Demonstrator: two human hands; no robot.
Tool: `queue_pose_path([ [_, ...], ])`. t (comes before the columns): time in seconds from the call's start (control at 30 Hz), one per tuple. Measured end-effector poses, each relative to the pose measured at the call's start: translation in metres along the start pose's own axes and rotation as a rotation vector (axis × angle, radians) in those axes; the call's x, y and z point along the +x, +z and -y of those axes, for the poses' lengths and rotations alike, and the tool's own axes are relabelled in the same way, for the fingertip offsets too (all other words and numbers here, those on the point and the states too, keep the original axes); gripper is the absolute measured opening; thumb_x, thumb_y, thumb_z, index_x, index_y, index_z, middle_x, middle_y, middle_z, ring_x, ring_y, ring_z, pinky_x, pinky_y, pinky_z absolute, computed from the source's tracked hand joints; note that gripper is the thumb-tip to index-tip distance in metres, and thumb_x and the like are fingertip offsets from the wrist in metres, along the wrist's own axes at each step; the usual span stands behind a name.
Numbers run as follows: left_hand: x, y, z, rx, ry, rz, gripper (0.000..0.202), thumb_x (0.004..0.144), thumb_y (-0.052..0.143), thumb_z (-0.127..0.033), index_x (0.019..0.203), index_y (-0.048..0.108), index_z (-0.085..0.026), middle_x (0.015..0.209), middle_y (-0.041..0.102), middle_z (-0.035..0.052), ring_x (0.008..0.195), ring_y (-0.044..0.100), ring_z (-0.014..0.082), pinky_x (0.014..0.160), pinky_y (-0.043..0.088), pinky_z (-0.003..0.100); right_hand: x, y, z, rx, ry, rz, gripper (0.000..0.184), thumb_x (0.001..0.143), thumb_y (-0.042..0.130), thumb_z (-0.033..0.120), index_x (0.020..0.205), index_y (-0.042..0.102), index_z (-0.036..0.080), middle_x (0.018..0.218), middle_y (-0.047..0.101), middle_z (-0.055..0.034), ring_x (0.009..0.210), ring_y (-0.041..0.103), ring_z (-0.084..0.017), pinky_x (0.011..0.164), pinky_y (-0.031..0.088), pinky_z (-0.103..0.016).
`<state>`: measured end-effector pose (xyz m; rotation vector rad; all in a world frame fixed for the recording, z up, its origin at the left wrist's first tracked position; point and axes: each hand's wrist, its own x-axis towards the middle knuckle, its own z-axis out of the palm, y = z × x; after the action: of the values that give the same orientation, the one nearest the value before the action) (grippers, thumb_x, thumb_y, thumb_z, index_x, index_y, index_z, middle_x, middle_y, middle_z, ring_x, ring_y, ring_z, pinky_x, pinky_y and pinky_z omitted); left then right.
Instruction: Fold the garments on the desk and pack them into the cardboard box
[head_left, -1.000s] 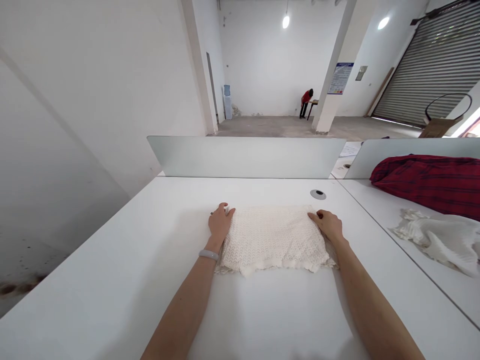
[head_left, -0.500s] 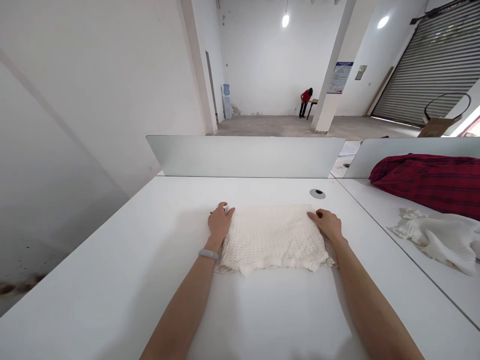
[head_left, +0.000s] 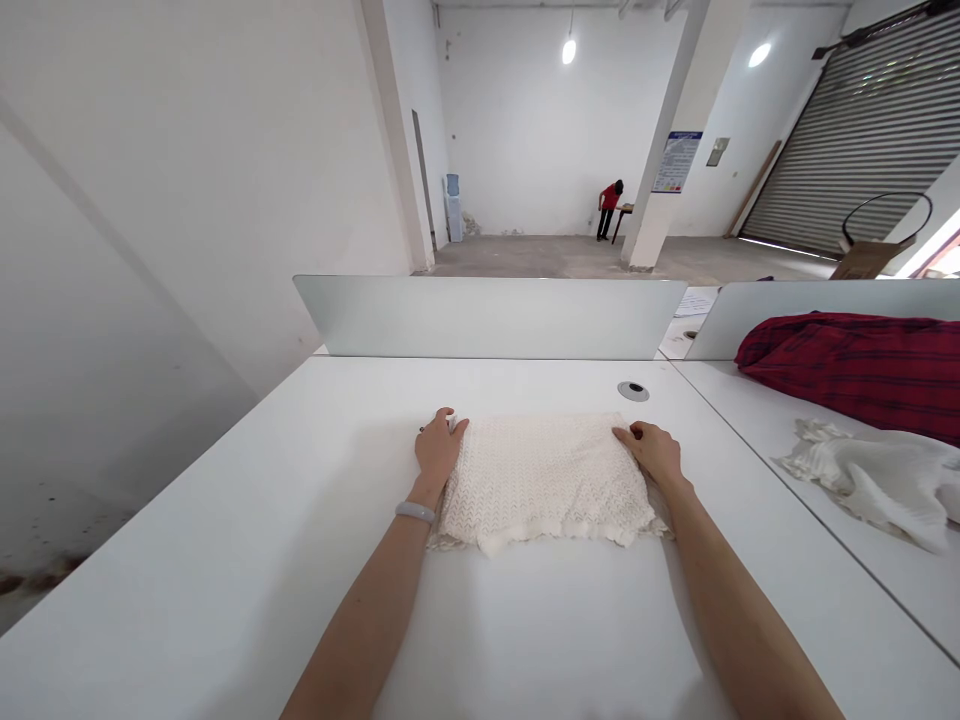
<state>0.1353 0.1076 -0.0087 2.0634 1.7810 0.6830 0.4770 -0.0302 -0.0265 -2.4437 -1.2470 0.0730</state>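
The left hand [head_left: 439, 450] and right hand [head_left: 652, 452] lie half-curled on the side edges of a folded cream lace-knit cloth [head_left: 544, 480] mid-tabletop [head_left: 525, 625] (any real pinch is hard to tell); dragging could slide or snag the loose knit

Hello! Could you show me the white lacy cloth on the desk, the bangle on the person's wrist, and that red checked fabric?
White openwork knit cloth [head_left: 544, 480]: head view, point on the middle of its top.
Pale bangle [head_left: 415, 512]: head view, point on the band's upper face.
Red plaid fabric [head_left: 847, 378]: head view, point on the middle of the heap.
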Motion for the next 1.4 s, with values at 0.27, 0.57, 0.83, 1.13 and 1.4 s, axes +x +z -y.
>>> queue_pose_path([
  [0.27, 0.0, -0.001, 0.001, 0.002, 0.003, 0.001, 0.037, 0.09, 0.046, -0.043, 0.119, 0.049, -0.021, 0.107, 0.067, 0.0069, 0.103, 0.061, 0.0238, 0.085, 0.042, 0.033, -0.003, -0.027, 0.0, 0.135, 0.033, 0.146, 0.059, 0.08, 0.034, 0.07, 0.083, 0.066, 0.021, 0.088, 0.068, -0.0079, 0.081, 0.06, -0.023, 0.065, 0.038, -0.031],
  [0.57, -0.001, -0.001, 0.003, -0.016, 0.02, -0.015, 0.037, 0.09, 0.046, -0.043, 0.119, 0.049, -0.02, 0.107, 0.067, 0.0086, 0.106, 0.059, 0.0242, 0.088, 0.04, 0.034, -0.039, -0.054, -0.021, 0.04, 0.131, 0.348, 0.068, 0.068, 0.042, 0.082, 0.077, 0.064, 0.018, 0.075, 0.068, -0.0101, 0.063, 0.063, -0.023, 0.06, 0.042, -0.034],
  [0.83, -0.004, 0.0, 0.005, -0.028, 0.042, -0.043, 0.038, 0.09, 0.045, -0.045, 0.118, 0.05, -0.02, 0.102, 0.068, 0.008, 0.103, 0.06, 0.0237, 0.087, 0.041, 0.033, -0.069, -0.035, 0.001, -0.029, -0.071, 0.211, 0.037, 0.074, 0.055, 0.054, 0.087, 0.062, 0.021, 0.09, 0.067, -0.0072, 0.082, 0.061, -0.024, 0.06, 0.036, -0.028],
  [1.13, -0.005, -0.013, -0.005, 0.007, 0.048, -0.12, 0.041, 0.088, 0.048, -0.044, 0.121, 0.052, -0.019, 0.126, 0.052, 0.0121, 0.114, 0.052, 0.0264, 0.093, 0.041, 0.037, -0.071, -0.043, -0.003, 0.266, -0.096, 0.219, 0.033, 0.077, 0.052, 0.049, 0.085, 0.063, 0.02, 0.077, 0.064, -0.0054, 0.071, 0.057, -0.019, 0.059, 0.037, -0.025],
  [1.4, -0.042, -0.02, -0.068, 0.197, 0.376, 0.005, 0.043, 0.093, 0.037, -0.033, 0.131, 0.046, -0.016, 0.146, 0.035, 0.0139, 0.137, 0.025, 0.0297, 0.107, 0.032, 0.043, -0.069, -0.043, -0.012, 0.393, -0.047, 0.229, 0.046, 0.078, 0.045, 0.062, 0.072, 0.06, 0.019, 0.073, 0.062, -0.0043, 0.069, 0.056, -0.018, 0.06, 0.039, -0.027],
])
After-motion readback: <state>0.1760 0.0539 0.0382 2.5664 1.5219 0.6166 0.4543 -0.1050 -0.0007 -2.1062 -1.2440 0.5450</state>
